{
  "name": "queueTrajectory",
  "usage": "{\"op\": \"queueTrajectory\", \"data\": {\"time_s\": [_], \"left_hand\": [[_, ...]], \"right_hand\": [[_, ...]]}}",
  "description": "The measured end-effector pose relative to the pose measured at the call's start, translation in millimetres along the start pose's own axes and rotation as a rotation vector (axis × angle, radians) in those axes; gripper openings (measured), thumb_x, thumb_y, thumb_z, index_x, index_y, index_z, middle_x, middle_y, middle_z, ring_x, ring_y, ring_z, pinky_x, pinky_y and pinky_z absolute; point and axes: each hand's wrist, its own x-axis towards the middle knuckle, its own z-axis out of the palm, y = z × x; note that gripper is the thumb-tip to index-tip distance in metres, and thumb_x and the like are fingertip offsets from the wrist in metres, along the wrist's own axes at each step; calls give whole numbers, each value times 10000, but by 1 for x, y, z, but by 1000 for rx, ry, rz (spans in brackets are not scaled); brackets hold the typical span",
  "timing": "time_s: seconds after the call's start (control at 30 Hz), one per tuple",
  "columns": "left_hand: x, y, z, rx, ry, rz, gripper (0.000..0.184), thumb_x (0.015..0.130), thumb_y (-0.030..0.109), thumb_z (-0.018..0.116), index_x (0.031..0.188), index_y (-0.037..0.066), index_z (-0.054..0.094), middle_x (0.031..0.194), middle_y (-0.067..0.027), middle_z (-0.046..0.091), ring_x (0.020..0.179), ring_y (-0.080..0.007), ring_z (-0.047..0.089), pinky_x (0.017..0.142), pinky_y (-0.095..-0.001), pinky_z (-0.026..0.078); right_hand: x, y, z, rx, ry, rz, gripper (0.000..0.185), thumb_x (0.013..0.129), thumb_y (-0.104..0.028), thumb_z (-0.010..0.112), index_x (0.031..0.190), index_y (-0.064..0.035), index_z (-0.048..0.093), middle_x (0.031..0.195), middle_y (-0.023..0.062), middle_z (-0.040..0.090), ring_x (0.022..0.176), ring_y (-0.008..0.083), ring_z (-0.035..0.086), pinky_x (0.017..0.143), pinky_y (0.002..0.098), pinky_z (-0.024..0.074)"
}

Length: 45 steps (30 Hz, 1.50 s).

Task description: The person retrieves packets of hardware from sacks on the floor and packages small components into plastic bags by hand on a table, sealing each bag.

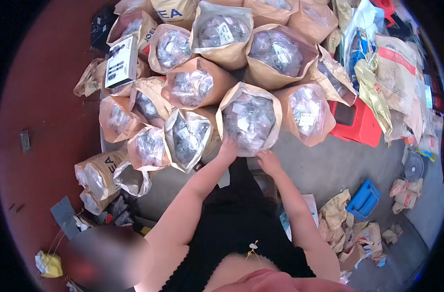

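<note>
A brown paper sack stands open in front of me, nearest to my body, filled with clear plastic packets. My left hand is at the near left edge of this sack, its fingertips partly hidden against the plastic and rim. At the near right edge of the same sack, my right hand pinches the paper rim. A smaller sack with a white inner lining stands left of my left hand. To the right is another sack of packets.
Many filled sacks crowd together beyond my hands. A white printed box lies on the left ones. A red plastic stool stands at right. Crumpled paper and a blue plastic item lie on the floor.
</note>
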Motion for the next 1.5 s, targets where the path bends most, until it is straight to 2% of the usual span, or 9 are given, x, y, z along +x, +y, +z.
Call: {"op": "queueTrajectory", "data": {"time_s": [0.07,0.17,0.5,0.7,0.83,1.03,1.17,1.33,1.5], "left_hand": [[-48,6,-10,-575,71,-60,286,810,189,607,1082,124,662,1099,-119,625,1131,-313,536,974,-470,401],[-101,-31,-11,-783,549,-93,246,811,170,598,1042,111,662,1020,-114,629,1046,-311,570,922,-447,437],[-366,95,128,-1364,132,-1153,262,883,268,554,1084,130,651,1031,-159,656,996,-344,625,851,-471,508],[-483,254,233,-1680,22,-1419,359,854,277,582,1184,141,627,1135,-170,643,1071,-354,604,914,-447,487],[-548,303,256,-1612,-126,-1469,351,846,292,598,1156,130,632,1133,-151,647,1047,-345,618,899,-464,493],[-642,341,283,-1452,471,-1870,271,802,183,598,1056,105,654,1064,-121,657,1022,-317,626,865,-438,514],[-708,328,322,-1194,709,-2135,235,805,86,560,1020,93,656,1009,-140,660,967,-323,633,838,-440,516],[-790,302,377,-939,941,-2629,148,841,136,591,955,72,659,928,-135,666,906,-324,640,791,-425,521],[-868,322,428,-856,844,-3214,275,898,302,581,942,49,678,891,-184,678,860,-374,654,747,-461,511]], "right_hand": [[-12,-8,-2,14,-50,23,320,775,-124,671,1092,-89,650,1148,96,620,1123,309,544,961,410,455],[19,-1,-12,-76,-46,-16,304,775,-113,661,1078,-88,655,1125,116,629,1076,328,571,935,427,467],[45,-110,-26,-360,-65,-355,255,820,-121,619,1069,-73,645,973,178,649,953,368,609,842,459,483],[49,-228,50,-433,-133,-567,227,831,-142,611,1049,-88,642,989,165,647,948,358,610,837,458,490],[53,-294,139,-678,-312,-668,302,851,-228,605,1119,-90,626,1032,176,662,946,386,626,843,465,490],[42,-401,225,-771,-712,-690,396,813,-240,641,1183,-100,621,1038,193,667,977,368,637,849,430,505],[41,-456,239,-780,-638,-609,306,844,-236,587,1124,-134,655,1055,164,677,947,357,648,821,438,513],[128,-462,251,-954,-794,-636,340,802,-226,691,1125,-120,671,983,159,696,922,293,675,829,383,520],[173,-572,288,-1250,-730,-689,434,805,-308,693,1187,-110,639,1048,190,685,1004,338,653,876,412,517]]}}
